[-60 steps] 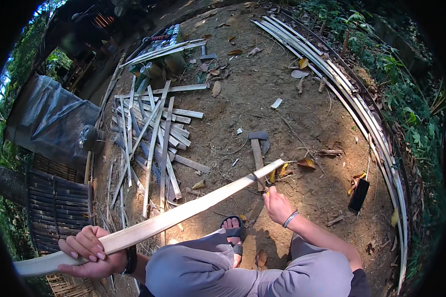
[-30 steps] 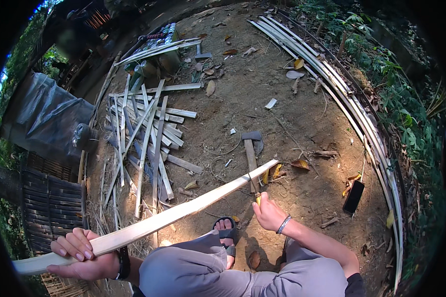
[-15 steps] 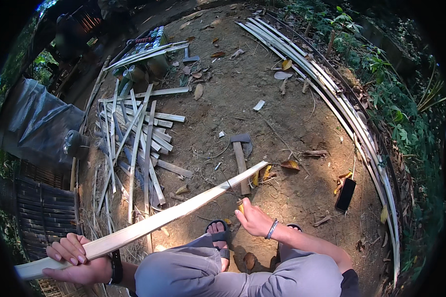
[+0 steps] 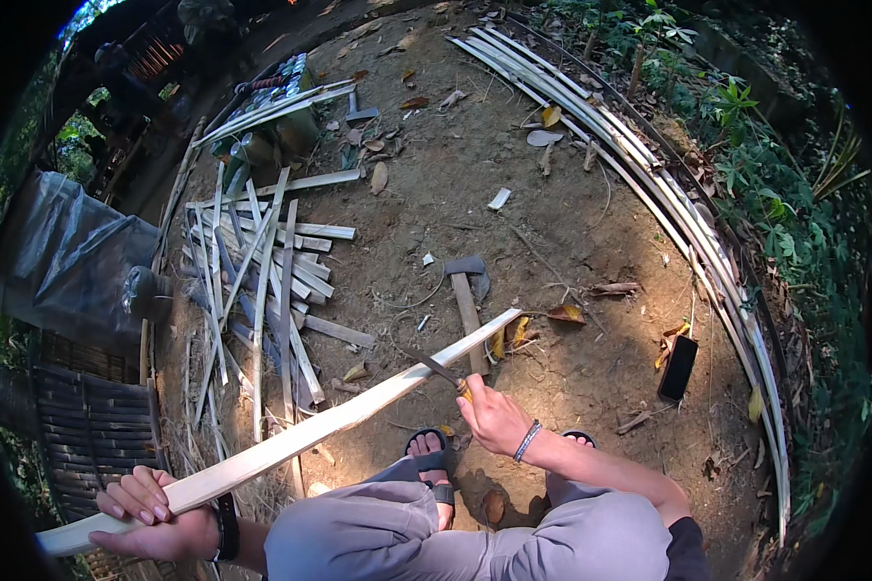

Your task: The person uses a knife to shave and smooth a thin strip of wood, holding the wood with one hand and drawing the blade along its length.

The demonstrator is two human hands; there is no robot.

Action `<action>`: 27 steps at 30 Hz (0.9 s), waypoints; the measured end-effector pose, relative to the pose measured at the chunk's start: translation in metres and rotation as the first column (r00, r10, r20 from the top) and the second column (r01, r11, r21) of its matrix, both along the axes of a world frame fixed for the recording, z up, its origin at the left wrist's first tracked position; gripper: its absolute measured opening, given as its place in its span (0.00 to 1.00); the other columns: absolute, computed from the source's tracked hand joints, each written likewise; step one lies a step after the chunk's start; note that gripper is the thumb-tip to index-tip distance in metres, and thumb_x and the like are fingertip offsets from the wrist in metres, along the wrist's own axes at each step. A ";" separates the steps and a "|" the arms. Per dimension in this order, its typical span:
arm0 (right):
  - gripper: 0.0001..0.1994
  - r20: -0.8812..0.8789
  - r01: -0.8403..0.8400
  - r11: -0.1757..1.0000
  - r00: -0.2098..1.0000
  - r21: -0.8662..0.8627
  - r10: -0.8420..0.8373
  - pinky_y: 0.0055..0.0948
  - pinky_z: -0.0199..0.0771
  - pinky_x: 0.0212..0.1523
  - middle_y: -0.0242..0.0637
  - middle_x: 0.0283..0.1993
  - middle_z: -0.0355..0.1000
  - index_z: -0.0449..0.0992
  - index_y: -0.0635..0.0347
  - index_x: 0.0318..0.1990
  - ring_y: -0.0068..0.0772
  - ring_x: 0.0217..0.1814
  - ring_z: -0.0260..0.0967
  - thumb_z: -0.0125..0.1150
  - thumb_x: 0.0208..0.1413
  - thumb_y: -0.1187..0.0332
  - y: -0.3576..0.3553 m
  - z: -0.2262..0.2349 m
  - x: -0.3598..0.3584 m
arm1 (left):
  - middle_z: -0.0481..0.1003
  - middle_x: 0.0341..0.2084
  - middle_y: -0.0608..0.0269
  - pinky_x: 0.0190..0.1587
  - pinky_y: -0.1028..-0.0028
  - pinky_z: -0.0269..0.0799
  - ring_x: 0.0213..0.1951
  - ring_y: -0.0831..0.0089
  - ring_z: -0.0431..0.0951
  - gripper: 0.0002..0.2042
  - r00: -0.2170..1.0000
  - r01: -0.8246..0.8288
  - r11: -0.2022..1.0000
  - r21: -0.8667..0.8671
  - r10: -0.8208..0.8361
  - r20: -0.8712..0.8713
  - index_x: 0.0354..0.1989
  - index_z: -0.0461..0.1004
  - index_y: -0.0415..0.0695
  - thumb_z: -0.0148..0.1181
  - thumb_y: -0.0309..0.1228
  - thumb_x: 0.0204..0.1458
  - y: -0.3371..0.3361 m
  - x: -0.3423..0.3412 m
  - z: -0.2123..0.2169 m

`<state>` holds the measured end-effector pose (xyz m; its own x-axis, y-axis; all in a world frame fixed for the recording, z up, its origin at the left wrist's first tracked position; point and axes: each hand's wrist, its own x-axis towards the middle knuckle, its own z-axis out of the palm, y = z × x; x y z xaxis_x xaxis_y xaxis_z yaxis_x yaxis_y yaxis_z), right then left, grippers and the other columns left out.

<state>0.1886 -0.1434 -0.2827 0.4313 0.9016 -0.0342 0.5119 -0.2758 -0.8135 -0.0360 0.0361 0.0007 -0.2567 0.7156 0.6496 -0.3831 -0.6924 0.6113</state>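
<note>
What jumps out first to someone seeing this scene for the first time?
A long pale bamboo slat crosses the lower middle, gripped at its near end by the left hand. The right hand sets a knife against it. Beyond, cut bamboo strips lie heaped on the dirt, and a hammer rests nearby.

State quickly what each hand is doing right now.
Left hand: closed around the long bamboo slat.
Right hand: closed on a knife, blade against the slat.
</note>
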 end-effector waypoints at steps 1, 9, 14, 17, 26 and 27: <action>0.14 0.010 0.024 0.998 1.000 -0.063 -0.023 0.59 0.69 0.26 0.60 0.24 0.70 0.55 0.63 0.44 0.68 0.27 0.69 0.46 0.63 0.60 0.000 -0.011 0.012 | 0.52 0.09 0.76 0.13 0.86 0.42 0.10 0.85 0.48 0.22 1.000 0.008 1.000 0.006 -0.008 -0.006 0.22 0.54 0.51 0.41 0.54 0.61 -0.003 0.000 0.002; 0.14 -0.163 -0.136 0.990 0.978 -0.036 0.128 0.59 0.65 0.26 0.60 0.19 0.68 0.54 0.63 0.41 0.68 0.25 0.68 0.44 0.64 0.61 0.004 0.032 0.003 | 0.52 0.09 0.75 0.14 0.84 0.44 0.10 0.85 0.49 0.22 0.998 0.055 0.996 0.070 -0.055 -0.009 0.22 0.54 0.50 0.40 0.53 0.62 -0.002 -0.004 0.003; 0.14 -0.062 0.099 0.966 0.991 -0.238 -0.117 0.57 0.70 0.27 0.61 0.23 0.70 0.54 0.64 0.42 0.68 0.28 0.69 0.42 0.65 0.60 -0.009 -0.047 0.044 | 0.52 0.10 0.74 0.17 0.81 0.45 0.11 0.83 0.49 0.22 0.985 0.165 0.986 0.023 -0.163 -0.057 0.20 0.54 0.50 0.41 0.51 0.62 -0.003 -0.012 0.003; 0.14 -0.146 -0.002 0.978 0.989 -0.210 -0.030 0.59 0.69 0.28 0.63 0.23 0.70 0.54 0.65 0.42 0.68 0.28 0.69 0.42 0.65 0.61 -0.006 -0.022 0.030 | 0.51 0.09 0.74 0.17 0.81 0.45 0.11 0.83 0.50 0.22 0.990 0.139 0.989 0.045 -0.137 -0.035 0.20 0.54 0.50 0.40 0.51 0.62 -0.003 -0.016 0.004; 0.15 -0.163 0.085 0.964 0.978 -0.254 -0.129 0.60 0.70 0.29 0.65 0.24 0.70 0.54 0.65 0.43 0.71 0.29 0.69 0.42 0.65 0.60 -0.003 -0.032 0.037 | 0.51 0.09 0.74 0.16 0.81 0.43 0.11 0.83 0.49 0.22 0.996 0.089 0.996 0.022 -0.088 -0.032 0.20 0.54 0.51 0.40 0.52 0.61 -0.005 -0.008 0.004; 0.15 -0.175 0.030 0.974 0.982 -0.225 -0.071 0.60 0.69 0.29 0.65 0.24 0.70 0.54 0.65 0.43 0.71 0.29 0.69 0.42 0.65 0.60 -0.002 -0.025 0.030 | 0.51 0.09 0.74 0.16 0.82 0.43 0.11 0.83 0.49 0.22 0.996 0.080 0.996 0.032 -0.079 -0.033 0.20 0.54 0.51 0.40 0.52 0.61 -0.007 -0.009 0.006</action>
